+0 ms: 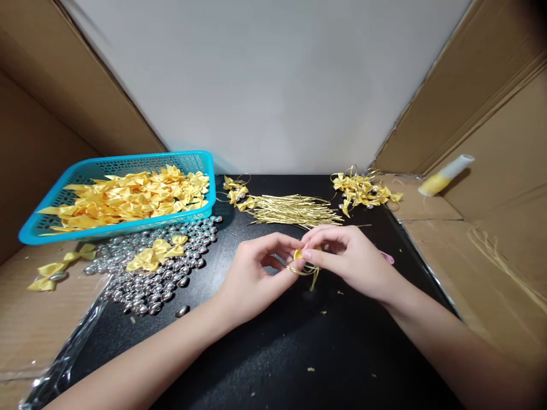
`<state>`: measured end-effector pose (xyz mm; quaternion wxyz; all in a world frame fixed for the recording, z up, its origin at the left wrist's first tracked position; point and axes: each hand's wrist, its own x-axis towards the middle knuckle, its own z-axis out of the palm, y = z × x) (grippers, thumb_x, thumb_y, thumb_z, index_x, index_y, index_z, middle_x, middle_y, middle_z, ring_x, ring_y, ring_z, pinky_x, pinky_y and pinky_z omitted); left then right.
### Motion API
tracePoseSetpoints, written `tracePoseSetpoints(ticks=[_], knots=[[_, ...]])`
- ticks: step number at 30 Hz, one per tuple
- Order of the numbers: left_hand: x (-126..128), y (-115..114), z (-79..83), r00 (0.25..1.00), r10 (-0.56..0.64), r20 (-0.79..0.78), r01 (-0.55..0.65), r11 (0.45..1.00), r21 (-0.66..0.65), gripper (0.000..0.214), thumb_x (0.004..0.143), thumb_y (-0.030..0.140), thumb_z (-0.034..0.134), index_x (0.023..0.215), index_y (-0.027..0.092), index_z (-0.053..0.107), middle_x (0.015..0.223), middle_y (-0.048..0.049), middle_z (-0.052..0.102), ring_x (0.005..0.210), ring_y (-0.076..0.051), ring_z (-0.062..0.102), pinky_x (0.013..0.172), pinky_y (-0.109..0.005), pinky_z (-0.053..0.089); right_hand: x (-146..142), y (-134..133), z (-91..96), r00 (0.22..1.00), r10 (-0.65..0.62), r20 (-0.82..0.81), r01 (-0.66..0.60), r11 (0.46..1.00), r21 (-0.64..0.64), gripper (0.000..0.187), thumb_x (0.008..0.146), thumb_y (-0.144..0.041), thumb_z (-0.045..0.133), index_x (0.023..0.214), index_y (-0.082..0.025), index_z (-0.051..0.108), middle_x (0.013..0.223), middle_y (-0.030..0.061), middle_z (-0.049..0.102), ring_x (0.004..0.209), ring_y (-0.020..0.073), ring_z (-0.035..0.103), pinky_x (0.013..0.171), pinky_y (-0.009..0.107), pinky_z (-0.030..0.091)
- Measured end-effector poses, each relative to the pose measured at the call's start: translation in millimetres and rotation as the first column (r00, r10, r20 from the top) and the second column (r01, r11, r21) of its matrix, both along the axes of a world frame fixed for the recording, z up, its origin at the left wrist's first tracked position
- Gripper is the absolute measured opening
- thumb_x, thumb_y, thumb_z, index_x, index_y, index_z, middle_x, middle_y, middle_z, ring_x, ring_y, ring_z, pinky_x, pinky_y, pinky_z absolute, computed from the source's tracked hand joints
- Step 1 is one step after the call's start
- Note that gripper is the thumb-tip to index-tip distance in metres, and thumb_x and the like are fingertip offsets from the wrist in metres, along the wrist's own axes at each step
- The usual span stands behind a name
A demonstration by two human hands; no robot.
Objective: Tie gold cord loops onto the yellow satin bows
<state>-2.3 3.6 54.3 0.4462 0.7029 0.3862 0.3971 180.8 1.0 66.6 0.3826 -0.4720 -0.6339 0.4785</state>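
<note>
Pinching a mostly hidden yellow ribbon bow (298, 254) and gold cord (315, 278) above the black tabletop (273, 359), the left hand (258, 273) and right hand (350, 256) seem midway through one piece, with corded bows (363, 189) heaped beyond but silver beads (145, 287), straight gold strands (294, 210) and basketed bows (137, 196) left.

Soft light, from above I'd say, glints on the silver beads (160, 278); the wall (273, 85) looks dull grey, the far-left cardboard (25, 119) dim (the top right corner goes quite black), and the edges seem stretched.
</note>
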Motion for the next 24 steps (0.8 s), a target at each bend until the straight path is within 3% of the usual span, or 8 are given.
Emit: tracePoseSetpoints(ticks=[5,10,18,24], knots=[[-1.1,1.8,0.5,1.0,0.006,0.031,-0.004,0.998,-0.064,0.011,0.08,0.025,0.073,0.083,0.015,0.069,0.068,-0.0023,0.07,0.059,-0.012,0.064,0.053,-0.021,0.053,2.5,0.1,5.5,0.998,0.024,-0.055,-0.029,0.995,-0.094,0.008,0.075,-0.026,0.071,0.074,-0.018,0.071,0.082,0.003,0.074,0.078,0.0161,0.068,0.074,0.03,0.054],[-3.0,3.1,5.2,0.998,-0.051,0.028,0.054,0.993,-0.103,0.013,0.086,0.025,0.065,0.078,0.015,0.064,0.063,-0.0001,0.064,0.056,-0.01,0.059,0.052,-0.019,0.05,6.0,0.6,12.1,0.998,0.037,-0.051,-0.044,0.987,-0.153,0.011,0.075,-0.028,0.071,0.077,-0.017,0.072,0.082,0.0038,0.075,0.072,0.0146,0.067,0.067,0.028,0.053],[-1.2,0.4,3.7,0.994,-0.055,0.097,0.073,0.98,-0.184,0.008,0.088,0.024,0.062,0.088,0.016,0.063,0.07,0.0005,0.063,0.061,-0.01,0.061,0.057,-0.019,0.053,3.4,-0.4,8.6,0.999,0.027,-0.016,-0.029,0.993,-0.113,0.007,0.077,-0.024,0.068,0.078,-0.017,0.071,0.079,0.0023,0.073,0.075,0.0145,0.067,0.071,0.029,0.054],[2.5,2.1,2.3,0.967,0.005,0.255,0.099,0.914,-0.394,0.016,0.073,0.018,0.077,0.078,0.014,0.062,0.067,0.0029,0.062,0.059,-0.007,0.059,0.058,-0.017,0.051,0.7,-2.3,6.9,1.0,0.021,0.019,-0.019,0.997,-0.075,0.005,0.078,-0.021,0.067,0.076,-0.017,0.069,0.08,0.0023,0.074,0.076,0.0147,0.068,0.073,0.028,0.055]])
